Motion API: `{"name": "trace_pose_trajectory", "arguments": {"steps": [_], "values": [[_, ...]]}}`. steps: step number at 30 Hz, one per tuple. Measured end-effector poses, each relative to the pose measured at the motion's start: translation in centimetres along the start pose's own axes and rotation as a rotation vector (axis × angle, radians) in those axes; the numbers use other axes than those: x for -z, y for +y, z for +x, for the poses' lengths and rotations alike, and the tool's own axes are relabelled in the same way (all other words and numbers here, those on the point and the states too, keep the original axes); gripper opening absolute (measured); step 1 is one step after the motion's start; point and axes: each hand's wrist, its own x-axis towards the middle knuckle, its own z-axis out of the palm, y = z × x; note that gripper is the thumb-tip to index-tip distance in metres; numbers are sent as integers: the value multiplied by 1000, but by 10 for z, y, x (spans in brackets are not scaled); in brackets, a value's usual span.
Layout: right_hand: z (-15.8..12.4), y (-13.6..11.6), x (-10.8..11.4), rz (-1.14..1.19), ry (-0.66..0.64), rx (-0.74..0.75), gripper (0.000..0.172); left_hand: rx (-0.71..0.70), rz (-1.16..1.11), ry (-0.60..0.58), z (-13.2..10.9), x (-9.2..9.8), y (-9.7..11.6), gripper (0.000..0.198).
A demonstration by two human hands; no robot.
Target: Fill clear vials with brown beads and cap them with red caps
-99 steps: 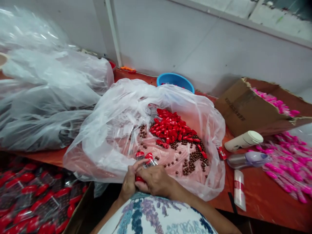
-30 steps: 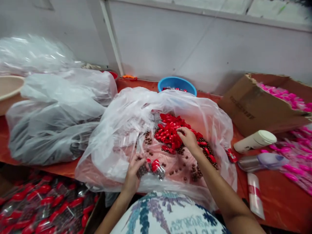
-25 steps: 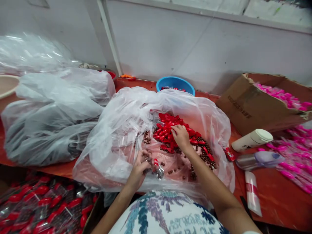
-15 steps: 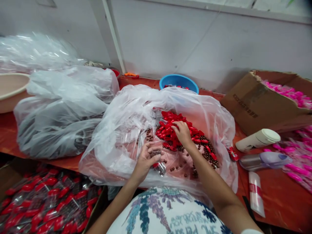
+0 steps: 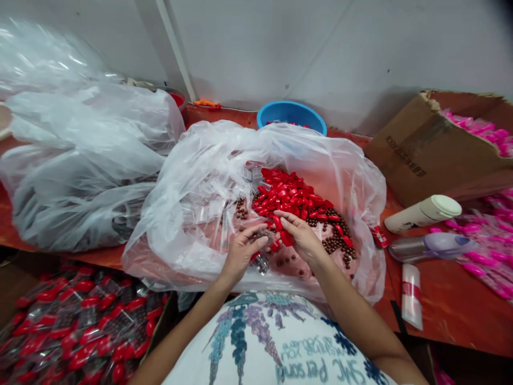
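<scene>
My left hand (image 5: 244, 250) is closed on a small clear plastic case (image 5: 262, 235), held over the front of a wide work area lined with plastic. Close beside it, my right hand (image 5: 298, 235) pinches a red plastic cap (image 5: 285, 237) between thumb and fingers. Behind the hands lies a heap of red caps (image 5: 286, 192), with brown beads (image 5: 334, 246) scattered to its right and in front. Empty clear cases (image 5: 208, 198) are piled on the left. Another clear case (image 5: 261, 263) lies just below my left hand.
A clear plastic sheet (image 5: 160, 235) surrounds the work area. Behind it stands a blue basin (image 5: 292, 112). Filled red-capped cases (image 5: 80, 326) fill a box at lower left. To the right are a cardboard box (image 5: 428, 149), a white bottle (image 5: 422, 213), a purple-lidded bottle (image 5: 433, 247) and a tube (image 5: 411, 297).
My right hand has drawn back from the red heap toward my left hand and now holds a red cap. My left hand still holds the clear case. The view has shifted slightly.
</scene>
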Motion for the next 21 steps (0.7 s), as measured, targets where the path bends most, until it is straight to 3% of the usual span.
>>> {"name": "trace_pose_trajectory", "arguments": {"steps": [5,14,21], "values": [[-3,1,4,-8,92,43,49,23,32,46,-3,1,-6,45],[-17,13,10,-193,130,558,18,65,-4,11,-6,1,-8,42],[-29,33,16,-408,2,541,9,76,-71,-51,-4,0,-1,43]]}}
